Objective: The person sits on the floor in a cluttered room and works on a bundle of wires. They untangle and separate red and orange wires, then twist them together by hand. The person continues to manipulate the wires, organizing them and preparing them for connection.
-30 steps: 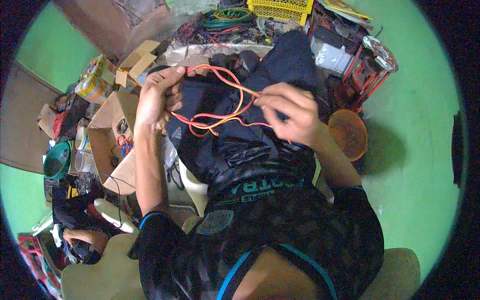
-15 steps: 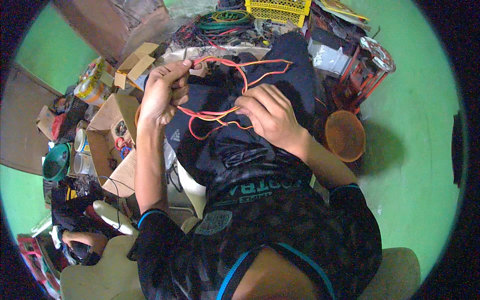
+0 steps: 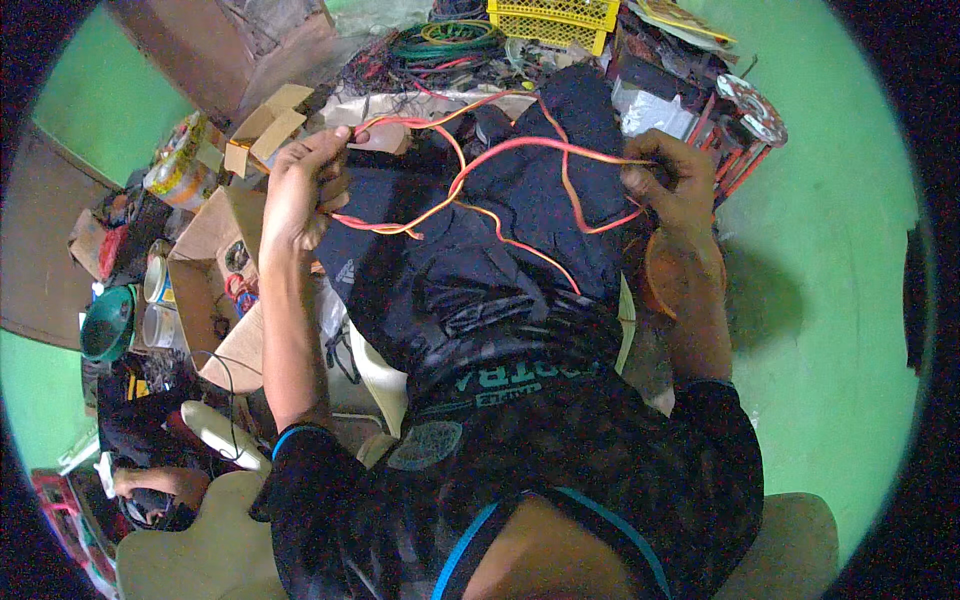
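Note:
My left hand (image 3: 298, 190) is closed on a bundle of thin red and yellow wires (image 3: 510, 145) at the upper left, its fingers curled round them. Off to the right, my right hand (image 3: 682, 195) is closed in a grip on the same wires, thumb against fingers. Between the two hands the wires spread in loose, crossing loops, and a free length dangles toward my middle. They hang above my dark trousers (image 3: 470, 270). Some wire inside each grip is hidden by the fingers.
Coiled cables (image 3: 445, 40) and a yellow crate (image 3: 545, 12) lie at the back. Cardboard boxes (image 3: 200, 260) and a green basin (image 3: 110, 320) stand left. An orange bucket (image 3: 655, 285) and red-framed metal object (image 3: 750, 110) are right. Another person's arm (image 3: 165, 480) shows at lower left.
My right hand first moved left, then pulled up and far to the right, drawing the wire loops wider. My left hand has shifted slightly left.

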### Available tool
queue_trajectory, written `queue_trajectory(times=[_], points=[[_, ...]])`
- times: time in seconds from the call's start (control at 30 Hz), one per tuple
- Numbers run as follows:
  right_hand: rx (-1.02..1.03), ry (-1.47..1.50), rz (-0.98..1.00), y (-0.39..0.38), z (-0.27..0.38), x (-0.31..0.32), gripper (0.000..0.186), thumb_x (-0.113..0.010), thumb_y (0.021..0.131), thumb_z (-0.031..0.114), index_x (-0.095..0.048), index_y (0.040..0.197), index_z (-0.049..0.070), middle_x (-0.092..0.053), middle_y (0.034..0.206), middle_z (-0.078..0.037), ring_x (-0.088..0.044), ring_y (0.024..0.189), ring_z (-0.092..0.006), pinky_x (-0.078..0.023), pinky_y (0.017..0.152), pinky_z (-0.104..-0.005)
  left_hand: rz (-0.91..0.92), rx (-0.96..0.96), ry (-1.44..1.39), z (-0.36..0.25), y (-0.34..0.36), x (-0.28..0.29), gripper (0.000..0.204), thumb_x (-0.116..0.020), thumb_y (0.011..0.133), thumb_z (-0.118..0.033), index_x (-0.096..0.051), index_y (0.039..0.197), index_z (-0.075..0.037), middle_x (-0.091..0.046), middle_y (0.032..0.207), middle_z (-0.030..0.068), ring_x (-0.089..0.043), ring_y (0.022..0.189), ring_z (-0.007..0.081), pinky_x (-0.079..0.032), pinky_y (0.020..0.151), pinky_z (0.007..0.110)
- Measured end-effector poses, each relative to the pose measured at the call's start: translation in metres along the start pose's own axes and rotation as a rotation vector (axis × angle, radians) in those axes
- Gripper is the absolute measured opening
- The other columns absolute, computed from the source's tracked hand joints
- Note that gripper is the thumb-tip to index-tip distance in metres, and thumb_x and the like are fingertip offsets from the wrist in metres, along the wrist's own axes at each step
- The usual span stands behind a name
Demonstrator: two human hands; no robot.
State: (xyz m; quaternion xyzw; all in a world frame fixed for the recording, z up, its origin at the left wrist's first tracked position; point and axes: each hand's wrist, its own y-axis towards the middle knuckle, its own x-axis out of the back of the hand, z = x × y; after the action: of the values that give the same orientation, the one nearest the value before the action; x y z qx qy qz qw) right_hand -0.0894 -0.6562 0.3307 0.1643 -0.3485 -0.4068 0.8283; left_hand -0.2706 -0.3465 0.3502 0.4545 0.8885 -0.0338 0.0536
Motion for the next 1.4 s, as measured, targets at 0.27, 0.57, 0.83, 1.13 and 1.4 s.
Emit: queue_trajectory(times=[0.27,0.57,0.83,1.13,1.4], points=[[0.007,-0.180,-1.104,0.043,-0.062,0.111,0.015,-0.064,0.083,0.009,-0.064,0.084,-0.006,-0.060,0.070,-0.002,-0.053,0.062,-0.0098,-0.042,0.059,-0.0202,-0.024,-0.047,0.031,-0.013,0.005,0.033,0.015,-0.057,0.088,-0.018,-0.061,0.087,-0.003,-0.033,0.054,-0.0079,-0.023,0.040,0.0025,-0.017,0.037,0.020],[-0.240,0.044,-1.057,0.030,-0.114,0.173,0.020,-0.066,0.082,0.019,-0.065,0.080,-0.001,-0.055,0.064,-0.002,-0.045,0.053,-0.0095,-0.036,0.050,-0.0262,-0.169,-0.236,-0.016,-0.018,-0.003,0.063,0.019,-0.059,0.086,-0.022,-0.055,0.073,-0.009,-0.038,0.054,-0.0076,-0.028,0.039,0.0032,-0.019,0.036,0.021],[-0.090,-0.060,-0.720,0.026,-0.025,0.036,0.016,-0.067,0.077,0.007,-0.065,0.091,0.000,-0.064,0.081,-0.006,-0.058,0.073,-0.0100,-0.045,0.065,-0.0211,-0.112,-0.060,-0.029,-0.012,-0.010,0.021,0.021,-0.055,0.089,-0.018,-0.046,0.071,-0.013,-0.031,0.055,-0.0079,-0.022,0.041,0.0029,-0.017,0.037,0.020],[0.103,-0.264,0.301,0.001,0.067,-0.094,0.035,-0.070,0.077,0.032,-0.060,0.086,0.000,-0.062,0.075,-0.012,-0.063,0.069,-0.0267,-0.049,0.066,-0.0351,-0.107,-0.112,-0.087,-0.014,-0.019,-0.011,0.021,-0.055,0.090,-0.019,-0.047,0.072,-0.012,-0.030,0.055,-0.0081,-0.022,0.041,0.0029,-0.015,0.037,0.021],[-0.355,0.468,-0.022,-0.007,0.050,-0.060,0.015,-0.053,0.088,0.018,-0.056,0.088,0.003,-0.045,0.059,0.005,-0.039,0.048,-0.0049,-0.031,0.043,-0.0218,-0.165,-0.140,-0.048,0.000,-0.006,0.019,0.018,-0.057,0.089,-0.019,-0.050,0.074,-0.012,-0.028,0.054,-0.0089,-0.023,0.041,0.0029,-0.016,0.038,0.022]])
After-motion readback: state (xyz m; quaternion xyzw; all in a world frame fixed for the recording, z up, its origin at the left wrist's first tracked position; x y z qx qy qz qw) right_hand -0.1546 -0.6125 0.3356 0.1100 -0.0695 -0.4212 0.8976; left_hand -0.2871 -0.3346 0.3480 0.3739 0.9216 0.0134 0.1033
